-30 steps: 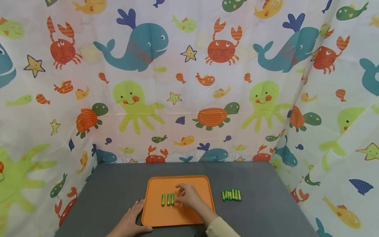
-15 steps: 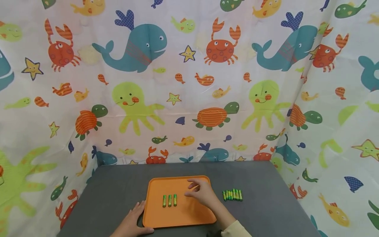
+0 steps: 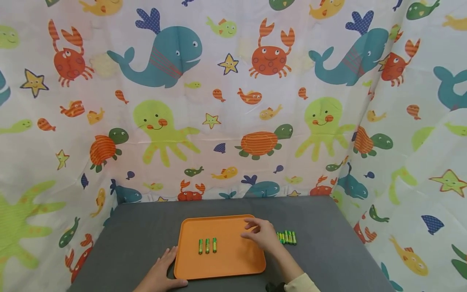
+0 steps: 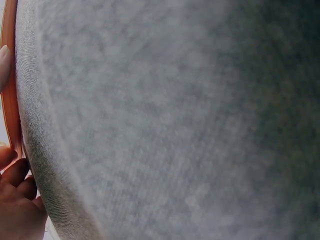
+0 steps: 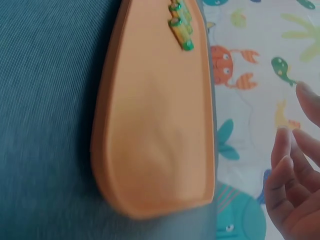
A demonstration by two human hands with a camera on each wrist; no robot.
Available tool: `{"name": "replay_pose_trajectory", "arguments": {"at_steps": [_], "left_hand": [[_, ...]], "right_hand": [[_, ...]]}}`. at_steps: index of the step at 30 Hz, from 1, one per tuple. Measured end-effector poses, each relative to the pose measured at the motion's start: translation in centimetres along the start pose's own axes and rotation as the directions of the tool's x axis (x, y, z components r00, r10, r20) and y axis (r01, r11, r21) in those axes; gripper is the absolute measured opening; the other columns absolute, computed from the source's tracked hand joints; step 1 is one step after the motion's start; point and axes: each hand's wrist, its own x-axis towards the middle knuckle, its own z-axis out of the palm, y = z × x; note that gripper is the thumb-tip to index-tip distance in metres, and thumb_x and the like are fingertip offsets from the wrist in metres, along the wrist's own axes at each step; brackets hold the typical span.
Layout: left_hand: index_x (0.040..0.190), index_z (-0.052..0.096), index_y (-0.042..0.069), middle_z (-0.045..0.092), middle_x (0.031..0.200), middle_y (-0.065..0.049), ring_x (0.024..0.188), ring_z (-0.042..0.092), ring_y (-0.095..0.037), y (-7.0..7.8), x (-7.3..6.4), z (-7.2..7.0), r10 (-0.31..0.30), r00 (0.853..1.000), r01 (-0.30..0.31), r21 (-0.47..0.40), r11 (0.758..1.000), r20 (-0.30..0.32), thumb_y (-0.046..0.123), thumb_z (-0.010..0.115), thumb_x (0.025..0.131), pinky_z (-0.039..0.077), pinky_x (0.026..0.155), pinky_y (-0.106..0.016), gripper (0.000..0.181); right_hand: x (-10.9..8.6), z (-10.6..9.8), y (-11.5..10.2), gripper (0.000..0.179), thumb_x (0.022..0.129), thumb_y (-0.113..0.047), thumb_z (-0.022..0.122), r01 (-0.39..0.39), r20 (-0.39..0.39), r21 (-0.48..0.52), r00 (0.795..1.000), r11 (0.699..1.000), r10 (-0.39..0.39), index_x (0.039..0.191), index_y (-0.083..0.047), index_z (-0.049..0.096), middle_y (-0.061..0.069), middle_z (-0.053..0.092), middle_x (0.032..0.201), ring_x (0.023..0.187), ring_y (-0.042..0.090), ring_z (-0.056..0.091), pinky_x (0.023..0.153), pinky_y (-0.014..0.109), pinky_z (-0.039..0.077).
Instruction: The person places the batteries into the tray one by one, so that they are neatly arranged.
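An orange tray (image 3: 230, 263) lies on the table, with three green-and-yellow batteries (image 3: 207, 246) standing side by side in a row on its left half as seen from the head view. My left hand (image 3: 160, 269) rests at the tray's left edge, fingers extended along the rim and thumb by the near corner. Over the right part of the tray hovers my right hand (image 3: 263, 235), its fingers loosely bent with nothing between them. The right wrist view shows the same relaxed fingers (image 5: 281, 150) apart from the tray. Several more batteries (image 3: 288, 237) lie on the table just beyond that hand, partly covered by it.
The grey table (image 3: 321, 259) runs back to a white curtain (image 3: 226, 162) printed with sea animals, which also encloses both sides.
My right hand has drawn away from the rightmost battery on the tray and moved right towards the loose batteries. That battery now stands slightly farther from its neighbour. My left hand stays put.
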Motion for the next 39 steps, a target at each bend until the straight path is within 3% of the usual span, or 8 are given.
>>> {"name": "replay_pose_trajectory", "arguments": {"at_steps": [13,20,26,33,39], "left_hand": [[0.16,0.027,0.003,0.027,0.164,-0.023,0.151,0.015,-0.05,-0.1,0.0,-0.1,-0.01,1.0,0.01,-0.011,1.0,0.002,0.06,0.085,0.071,0.01,0.116,-0.075,0.12],[0.159,0.028,0.003,0.028,0.163,-0.023,0.151,0.016,-0.05,-0.1,-0.2,0.1,-0.027,1.0,0.027,-0.014,1.0,-0.008,0.06,0.086,0.069,0.01,0.117,-0.074,0.121],[0.159,0.029,0.003,0.028,0.164,-0.022,0.151,0.016,-0.049,-0.1,-0.3,0.3,-0.012,1.0,0.012,-0.012,1.0,-0.004,0.06,0.085,0.07,0.011,0.117,-0.074,0.12],[0.159,0.029,0.004,0.029,0.163,-0.022,0.151,0.017,-0.05,0.0,-0.2,0.4,-0.019,1.0,0.019,-0.002,1.0,-0.019,0.061,0.087,0.068,0.011,0.117,-0.074,0.122],[0.159,0.029,0.004,0.029,0.163,-0.022,0.151,0.018,-0.05,0.1,-0.4,0.4,-0.018,0.999,0.018,0.008,1.0,-0.032,0.061,0.087,0.067,0.011,0.117,-0.073,0.123]], "right_hand": [[-1.3,-3.4,2.0,0.047,0.082,-0.025,0.086,-0.056,-0.094,-0.033,0.994,0.998,0.052,0.126,-0.017,0.07,0.011,0.072,0.109,0.081,0.019,0.067,0.061,0.027,0.056],[-1.8,-5.0,3.8,0.053,0.08,-0.024,0.087,-0.078,-0.067,-0.043,0.995,0.996,0.075,0.129,-0.016,0.069,0.013,0.07,0.118,0.079,0.017,0.065,0.057,0.03,0.054],[-2.6,-6.4,5.6,0.058,0.077,-0.022,0.089,-0.156,-0.097,-0.056,0.984,0.986,0.15,0.131,-0.015,0.068,0.014,0.067,0.128,0.072,0.015,0.063,0.058,0.03,0.052],[-3.3,-8.3,7.9,0.058,0.078,-0.013,0.087,-0.192,-0.167,-0.098,0.97,0.976,0.174,0.132,-0.009,0.066,0.018,0.066,0.13,0.068,0.017,0.06,0.056,0.03,0.05],[-3.8,-9.2,10.5,0.069,0.071,-0.008,0.091,-0.216,-0.202,-0.202,0.964,0.955,0.175,0.135,-0.006,0.064,0.023,0.059,0.136,0.069,0.014,0.062,0.057,0.03,0.051]]}}
